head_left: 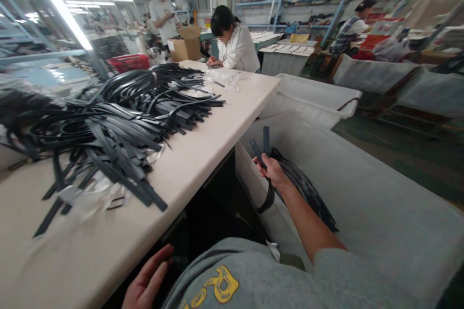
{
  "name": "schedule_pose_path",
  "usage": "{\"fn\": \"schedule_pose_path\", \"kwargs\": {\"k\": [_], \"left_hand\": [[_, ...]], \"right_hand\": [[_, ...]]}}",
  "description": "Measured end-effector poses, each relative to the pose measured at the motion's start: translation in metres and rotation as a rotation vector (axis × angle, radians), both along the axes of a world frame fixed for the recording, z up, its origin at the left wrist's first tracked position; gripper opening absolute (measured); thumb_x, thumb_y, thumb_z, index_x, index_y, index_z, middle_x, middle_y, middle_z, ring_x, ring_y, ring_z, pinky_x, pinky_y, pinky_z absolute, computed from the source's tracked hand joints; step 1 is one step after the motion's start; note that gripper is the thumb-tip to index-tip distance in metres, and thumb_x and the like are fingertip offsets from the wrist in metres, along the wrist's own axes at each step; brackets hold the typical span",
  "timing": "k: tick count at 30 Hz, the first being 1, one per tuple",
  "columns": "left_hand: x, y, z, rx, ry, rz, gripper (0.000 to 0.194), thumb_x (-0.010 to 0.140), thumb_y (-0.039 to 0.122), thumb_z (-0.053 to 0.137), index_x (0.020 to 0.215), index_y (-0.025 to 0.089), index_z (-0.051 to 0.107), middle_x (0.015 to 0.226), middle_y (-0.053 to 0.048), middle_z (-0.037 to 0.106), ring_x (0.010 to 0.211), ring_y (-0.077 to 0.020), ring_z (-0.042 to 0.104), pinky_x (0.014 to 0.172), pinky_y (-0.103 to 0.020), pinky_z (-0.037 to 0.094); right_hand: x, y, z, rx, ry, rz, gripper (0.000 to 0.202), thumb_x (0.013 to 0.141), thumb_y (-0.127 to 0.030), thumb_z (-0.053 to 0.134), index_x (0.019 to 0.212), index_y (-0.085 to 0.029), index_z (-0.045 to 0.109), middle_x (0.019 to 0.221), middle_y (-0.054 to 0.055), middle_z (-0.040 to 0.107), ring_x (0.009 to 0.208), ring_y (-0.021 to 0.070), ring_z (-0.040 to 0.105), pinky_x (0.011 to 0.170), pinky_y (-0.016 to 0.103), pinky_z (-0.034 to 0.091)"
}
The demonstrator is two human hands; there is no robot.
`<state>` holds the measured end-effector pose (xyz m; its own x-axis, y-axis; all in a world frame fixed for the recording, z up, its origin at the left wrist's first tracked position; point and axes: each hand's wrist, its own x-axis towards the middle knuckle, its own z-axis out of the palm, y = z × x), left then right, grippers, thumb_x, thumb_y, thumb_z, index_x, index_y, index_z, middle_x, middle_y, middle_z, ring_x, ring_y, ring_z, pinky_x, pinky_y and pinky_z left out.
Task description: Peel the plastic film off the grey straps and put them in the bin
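My right hand point(271, 170) is closed on a dark flat strap point(266, 139); two flat ends stick up above the fingers and a bent length hangs below. It is over the near side of a large white bin point(348, 169). A bundle of similar dark straps point(302, 188) lies in that bin, just beyond my wrist. My left hand point(147, 280) is low beside the table's front edge, fingers stretched out and holding nothing. On the pale table point(217, 140) a big tangled heap of dark straps point(123, 130) spreads out, some ends pointing toward me.
Crumpled clear plastic point(90, 190) lies around the heap. Another white bin point(315, 96) stands behind the near one. At the table's far end a person in white point(241, 48) leans over it, near a cardboard box point(186, 44). A red basket point(129, 63) is behind the heap.
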<state>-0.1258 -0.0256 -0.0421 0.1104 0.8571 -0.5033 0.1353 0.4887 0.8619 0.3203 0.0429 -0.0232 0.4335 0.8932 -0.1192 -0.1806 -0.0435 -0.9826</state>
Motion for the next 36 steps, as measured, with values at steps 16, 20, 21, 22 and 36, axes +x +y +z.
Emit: {"fn": "schedule_pose_path", "kwargs": {"k": [16, 20, 21, 22, 36], "left_hand": [[-0.050, -0.005, 0.060, 0.718, 0.424, 0.192, 0.026, 0.091, 0.034, 0.056, 0.107, 0.022, 0.073, 0.107, -0.007, 0.074, 0.102, -0.0216, 0.067, 0.094, -0.034, 0.049], [-0.106, 0.033, 0.068, 0.848, 0.819, 0.249, 0.024, 0.089, 0.029, 0.059, 0.110, 0.022, 0.070, 0.116, -0.008, 0.072, 0.110, -0.0230, 0.064, 0.101, -0.040, 0.046], [-0.116, 0.046, 0.068, 0.857, 0.915, 0.246, 0.025, 0.088, 0.028, 0.060, 0.111, 0.022, 0.070, 0.117, -0.008, 0.071, 0.112, -0.0236, 0.063, 0.101, -0.041, 0.046], [-0.124, 0.059, 0.068, 0.861, 1.005, 0.228, 0.026, 0.087, 0.027, 0.062, 0.112, 0.022, 0.069, 0.118, -0.009, 0.070, 0.112, -0.0243, 0.062, 0.102, -0.042, 0.045], [-0.104, 0.128, 0.068, 1.102, 1.310, -0.025, 0.012, 0.088, 0.026, 0.064, 0.081, 0.029, 0.074, 0.103, 0.001, 0.075, 0.114, -0.0222, 0.060, 0.110, -0.049, 0.027]], "right_hand": [[-0.199, -0.009, -0.007, -0.330, 0.075, 0.985, 0.050, 0.074, -0.067, 0.069, 0.072, -0.020, 0.052, 0.045, -0.007, 0.042, 0.034, 0.0048, 0.029, 0.037, 0.020, 0.015], [-0.210, -0.020, -0.014, -0.410, 0.105, 1.073, 0.051, 0.076, -0.067, 0.066, 0.072, -0.019, 0.051, 0.043, -0.008, 0.041, 0.033, 0.0027, 0.027, 0.036, 0.019, 0.015], [-0.211, -0.022, -0.015, -0.419, 0.107, 1.081, 0.051, 0.076, -0.067, 0.066, 0.072, -0.019, 0.051, 0.043, -0.008, 0.042, 0.033, 0.0022, 0.027, 0.036, 0.018, 0.014], [-0.213, -0.024, -0.016, -0.423, 0.109, 1.084, 0.051, 0.075, -0.067, 0.067, 0.073, -0.018, 0.051, 0.044, -0.008, 0.044, 0.033, 0.0018, 0.027, 0.036, 0.018, 0.014], [-0.210, -0.020, -0.009, -0.352, 0.145, 1.037, 0.050, 0.080, -0.064, 0.064, 0.069, -0.016, 0.058, 0.049, -0.006, 0.049, 0.035, 0.0010, 0.025, 0.036, 0.017, 0.020]]}}
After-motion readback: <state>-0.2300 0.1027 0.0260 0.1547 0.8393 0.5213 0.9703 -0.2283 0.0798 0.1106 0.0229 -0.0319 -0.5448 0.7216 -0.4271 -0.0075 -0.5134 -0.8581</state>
